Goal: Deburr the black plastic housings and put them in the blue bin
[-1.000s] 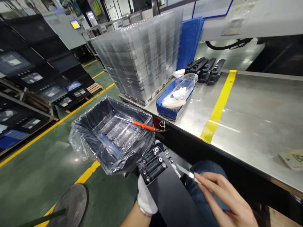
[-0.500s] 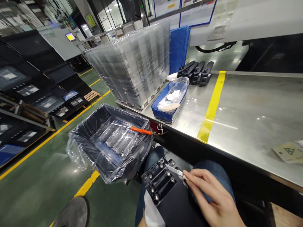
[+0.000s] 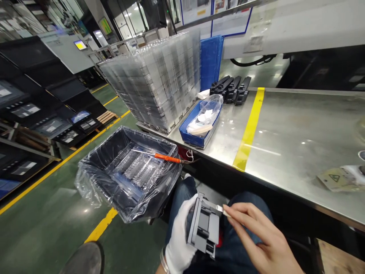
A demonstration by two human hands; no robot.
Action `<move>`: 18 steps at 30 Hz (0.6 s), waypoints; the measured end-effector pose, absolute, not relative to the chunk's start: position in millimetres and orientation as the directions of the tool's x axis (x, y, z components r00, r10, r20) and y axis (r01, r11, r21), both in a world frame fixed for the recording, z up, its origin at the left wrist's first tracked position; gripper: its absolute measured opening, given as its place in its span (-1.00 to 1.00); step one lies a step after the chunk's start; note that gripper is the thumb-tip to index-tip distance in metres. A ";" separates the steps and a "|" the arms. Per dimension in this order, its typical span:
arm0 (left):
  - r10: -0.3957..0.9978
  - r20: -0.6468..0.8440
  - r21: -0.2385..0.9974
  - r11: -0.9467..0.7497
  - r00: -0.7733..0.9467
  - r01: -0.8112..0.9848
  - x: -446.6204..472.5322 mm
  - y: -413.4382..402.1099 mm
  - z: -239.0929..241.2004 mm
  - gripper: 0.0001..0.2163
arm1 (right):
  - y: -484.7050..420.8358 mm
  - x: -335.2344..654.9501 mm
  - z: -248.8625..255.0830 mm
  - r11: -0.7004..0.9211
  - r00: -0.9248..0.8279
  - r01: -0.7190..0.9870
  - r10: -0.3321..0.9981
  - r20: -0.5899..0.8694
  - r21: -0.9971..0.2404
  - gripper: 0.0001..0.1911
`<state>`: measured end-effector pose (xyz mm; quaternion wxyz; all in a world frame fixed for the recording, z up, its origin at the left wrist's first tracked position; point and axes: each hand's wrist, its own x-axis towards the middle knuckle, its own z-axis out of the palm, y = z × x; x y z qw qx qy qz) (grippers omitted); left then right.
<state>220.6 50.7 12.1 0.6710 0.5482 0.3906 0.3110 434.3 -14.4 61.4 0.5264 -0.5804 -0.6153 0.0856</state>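
Note:
My left hand [image 3: 180,236], in a white glove, grips a black plastic part [image 3: 203,226] above my lap. The part's slotted grey-black end faces up towards me. My bare right hand [image 3: 258,234] pinches a small metal blade [image 3: 219,208] between thumb and fingers. The blade lies close against the part's upper right edge; whether it touches I cannot tell. Left of my knees stands a black bin [image 3: 148,142] lined with clear plastic, with wrapped parts inside. A screwdriver [image 3: 167,157] with an orange handle lies across its right side.
A metal workbench [image 3: 296,133] with a yellow tape stripe [image 3: 248,131] runs along the right. On it are a blue tray [image 3: 194,140] of plastic scraps, several black parts [image 3: 242,90] and a tall stack of clear trays [image 3: 156,80]. A round stool [image 3: 85,260] stands lower left.
My left hand has turned the black part, so its slotted end shows instead of the face with metal inserts. The gloved hand is now plainly visible. My right hand still holds the blade.

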 end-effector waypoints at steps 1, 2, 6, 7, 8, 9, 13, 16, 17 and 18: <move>0.856 -0.100 0.995 0.085 0.508 0.053 224.5 51.8 19.7 -0.28 | -14.1 435.3 60.5 0.308 0.217 0.629 0.812 0.542 -0.714 -0.75; 0.859 -0.031 0.995 -0.022 0.511 0.097 226.8 52.0 25.2 -0.28 | -13.9 436.5 59.6 0.298 0.214 0.640 0.816 0.536 -0.709 -0.75; 0.873 0.064 0.937 -0.218 0.483 0.271 221.6 49.6 26.3 -0.26 | -16.4 441.4 58.4 0.268 0.213 0.663 0.828 0.519 -0.699 -0.78; 0.874 0.068 0.915 -0.247 0.481 0.319 218.1 49.0 22.9 -0.27 | -17.5 442.5 58.7 0.279 0.198 0.655 0.834 0.515 -0.703 -0.78; 0.872 0.073 0.897 -0.269 0.484 0.350 214.6 48.7 19.3 -0.27 | -18.7 443.6 58.9 0.291 0.181 0.644 0.841 0.510 -0.708 -0.78; 0.861 0.075 0.886 -0.289 0.503 0.363 211.3 48.6 15.7 -0.26 | -19.7 444.8 58.9 0.296 0.168 0.637 0.847 0.503 -0.711 -0.78; 0.816 0.096 0.879 -0.339 0.571 0.336 205.8 49.9 11.2 -0.31 | -20.6 450.2 54.7 0.248 0.205 0.628 0.862 0.464 -0.738 -0.77; 0.801 0.058 0.902 -0.298 0.596 0.312 212.6 52.5 23.2 -0.49 | -17.3 452.0 53.3 0.152 0.276 0.524 0.900 0.336 -0.838 -0.70; 0.791 0.026 0.913 -0.268 0.611 0.308 216.1 53.7 29.0 -0.58 | -15.7 451.6 54.5 0.091 0.288 0.458 0.926 0.244 -0.885 -0.61; 0.784 0.003 0.921 -0.243 0.620 0.303 219.6 55.0 34.4 -0.64 | -13.8 450.7 56.5 0.018 0.279 0.381 0.951 0.134 -0.924 -0.50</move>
